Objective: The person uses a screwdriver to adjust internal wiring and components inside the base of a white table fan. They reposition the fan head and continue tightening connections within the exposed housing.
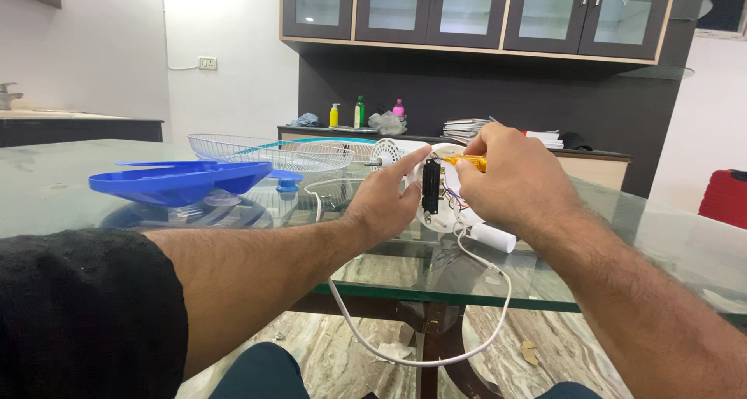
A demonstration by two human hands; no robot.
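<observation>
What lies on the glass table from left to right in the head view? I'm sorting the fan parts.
Blue fan blade → white wire guard → left hand → white fan housing → yellow screwdriver in the right hand.
</observation>
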